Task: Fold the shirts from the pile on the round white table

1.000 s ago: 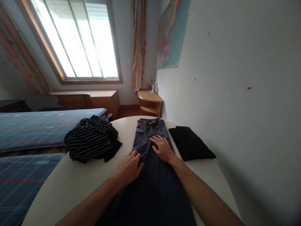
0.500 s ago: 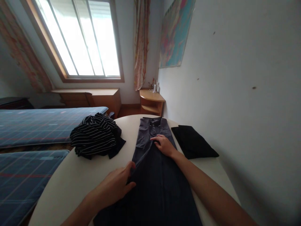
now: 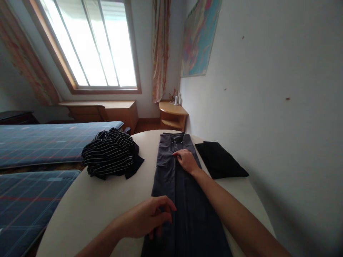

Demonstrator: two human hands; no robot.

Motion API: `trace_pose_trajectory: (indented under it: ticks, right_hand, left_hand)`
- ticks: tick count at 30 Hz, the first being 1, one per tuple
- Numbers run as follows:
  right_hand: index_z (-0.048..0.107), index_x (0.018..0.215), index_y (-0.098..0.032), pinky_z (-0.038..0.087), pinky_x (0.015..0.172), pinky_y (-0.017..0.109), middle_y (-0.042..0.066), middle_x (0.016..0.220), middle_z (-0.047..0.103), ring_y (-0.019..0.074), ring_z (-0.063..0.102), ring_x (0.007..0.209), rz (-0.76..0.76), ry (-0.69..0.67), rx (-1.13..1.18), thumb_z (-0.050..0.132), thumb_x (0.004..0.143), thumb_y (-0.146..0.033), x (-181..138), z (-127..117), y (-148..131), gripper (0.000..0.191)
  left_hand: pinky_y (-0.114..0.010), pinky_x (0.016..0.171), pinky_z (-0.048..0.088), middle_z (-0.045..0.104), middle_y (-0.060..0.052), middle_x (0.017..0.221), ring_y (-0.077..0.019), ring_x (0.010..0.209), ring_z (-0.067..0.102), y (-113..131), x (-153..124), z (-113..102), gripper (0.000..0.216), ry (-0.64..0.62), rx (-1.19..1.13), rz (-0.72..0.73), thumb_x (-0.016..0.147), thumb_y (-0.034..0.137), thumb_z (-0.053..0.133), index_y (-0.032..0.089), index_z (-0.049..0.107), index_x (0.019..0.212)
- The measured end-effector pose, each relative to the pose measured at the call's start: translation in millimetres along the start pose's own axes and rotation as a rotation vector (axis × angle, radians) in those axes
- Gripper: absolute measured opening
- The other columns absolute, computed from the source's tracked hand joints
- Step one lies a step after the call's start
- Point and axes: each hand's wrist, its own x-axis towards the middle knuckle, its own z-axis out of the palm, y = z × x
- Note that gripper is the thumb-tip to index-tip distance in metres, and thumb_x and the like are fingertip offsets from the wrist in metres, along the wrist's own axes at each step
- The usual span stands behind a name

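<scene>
A dark grey buttoned shirt [image 3: 171, 171] lies lengthwise down the middle of a round white table [image 3: 102, 200], its collar at the far edge. My right hand [image 3: 187, 161] rests flat on it just below the buttons. My left hand [image 3: 151, 219] sits lower on the shirt's left edge, fingers curled onto the folded-in fabric. A crumpled black shirt with white stripes [image 3: 111, 153] lies to the left. A folded black garment [image 3: 219, 160] lies to the right, near the wall.
The table stands against a grey wall [image 3: 268, 89]. Two beds with blue checked covers [image 3: 40, 142] are on the left. A wooden desk [image 3: 107, 109] and a corner shelf [image 3: 173, 114] stand under the window.
My left hand has slid down the shirt's left edge toward me, and the left side now lies folded inward in a straight line. My right hand stayed near the buttons.
</scene>
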Motion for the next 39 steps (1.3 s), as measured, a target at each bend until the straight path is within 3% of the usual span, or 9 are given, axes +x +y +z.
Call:
trace_pose_trajectory:
  ticks: [4, 8, 12, 18, 23, 27, 33, 37, 39]
  right_hand:
    - [0.069, 0.118, -0.022, 0.041, 0.101, 0.033, 0.006, 0.116, 0.068, 0.0208, 0.056, 0.112, -0.018, 0.025, 0.01, 0.048, 0.089, -0.01, -15, 3, -3, 0.038]
    - [0.061, 0.132, -0.023, 0.036, 0.109, 0.039, 0.009, 0.137, 0.058, 0.0254, 0.048, 0.128, 0.003, -0.08, -0.057, 0.051, 0.091, -0.022, -40, 6, -13, 0.042]
    - [0.032, 0.154, -0.027, 0.018, 0.115, 0.063, 0.009, 0.161, 0.028, 0.0374, 0.022, 0.147, 0.188, -0.211, -0.112, 0.044, 0.096, -0.045, -63, 14, -20, 0.063]
    - [0.026, 0.157, -0.025, 0.003, 0.117, 0.064, 0.006, 0.165, 0.013, 0.0366, 0.005, 0.151, 0.196, -0.284, -0.132, 0.034, 0.099, -0.049, -58, 19, -16, 0.063]
    - [0.032, 0.155, -0.024, 0.006, 0.117, 0.064, 0.007, 0.164, 0.019, 0.0355, 0.009, 0.151, 0.147, -0.272, -0.121, 0.032, 0.1, -0.044, -34, 15, -8, 0.058]
    - [0.041, 0.149, -0.022, 0.014, 0.117, 0.062, 0.009, 0.162, 0.025, 0.0321, 0.019, 0.149, 0.081, -0.247, -0.08, 0.034, 0.101, -0.039, -40, 5, -20, 0.051]
    - [0.063, 0.117, -0.022, 0.023, 0.117, 0.052, 0.009, 0.139, 0.055, 0.0255, 0.044, 0.134, -0.283, -0.246, 0.048, 0.055, 0.094, -0.042, -113, -20, -98, 0.031]
    - [0.059, 0.117, -0.022, 0.022, 0.118, 0.051, 0.008, 0.13, 0.059, 0.0269, 0.047, 0.127, -0.532, -0.335, 0.142, 0.066, 0.078, -0.067, -159, -16, -133, 0.06]
    - [0.055, 0.123, -0.021, 0.023, 0.117, 0.051, 0.009, 0.133, 0.057, 0.027, 0.046, 0.128, -0.615, -0.344, 0.126, 0.061, 0.082, -0.065, -171, -9, -136, 0.06]
  left_hand:
    - [-0.028, 0.089, 0.05, 0.067, -0.003, 0.107, -0.017, 0.097, 0.063, -14, 9, -8, 0.023, 0.31, 0.441, 0.269, 0.092, 0.019, 0.05, 0.026, 0.065, 0.107]
    - [-0.034, 0.109, 0.042, 0.058, -0.005, 0.137, -0.0193, 0.123, 0.056, -36, 23, -20, 0.032, 0.536, 0.611, 0.308, 0.096, 0.018, 0.042, 0.026, 0.058, 0.123]
    - [-0.04, 0.117, 0.033, 0.051, -0.007, 0.147, -0.0204, 0.136, 0.046, -60, 36, -30, 0.04, 0.538, 0.71, 0.295, 0.098, 0.023, 0.043, 0.024, 0.051, 0.137]
    - [-0.046, 0.121, 0.023, 0.045, -0.006, 0.153, -0.0194, 0.144, 0.036, -75, 55, -36, 0.043, 0.534, 0.794, 0.241, 0.1, 0.027, 0.041, 0.026, 0.049, 0.142]
    - [-0.046, 0.12, 0.026, 0.045, -0.007, 0.152, -0.02, 0.144, 0.037, -87, 69, -46, 0.044, 0.612, 0.764, 0.216, 0.101, 0.026, 0.039, 0.023, 0.046, 0.144]
    - [-0.045, 0.119, 0.03, 0.047, -0.005, 0.151, -0.0204, 0.142, 0.039, -102, 68, -56, 0.043, 0.629, 0.734, 0.263, 0.102, 0.026, 0.034, 0.023, 0.049, 0.142]
    - [-0.046, 0.117, 0.035, 0.05, -0.004, 0.149, -0.0212, 0.141, 0.042, -111, 63, -64, 0.041, 0.625, 0.696, 0.381, 0.103, 0.029, 0.035, 0.025, 0.054, 0.138]
    - [-0.047, 0.116, 0.036, 0.052, -0.004, 0.147, -0.0217, 0.14, 0.043, -109, 63, -63, 0.04, 0.651, 0.703, 0.391, 0.103, 0.03, 0.036, 0.025, 0.057, 0.136]
    - [-0.046, 0.117, 0.036, 0.052, -0.004, 0.147, -0.0213, 0.14, 0.043, -108, 63, -62, 0.04, 0.654, 0.705, 0.393, 0.103, 0.03, 0.036, 0.025, 0.058, 0.135]
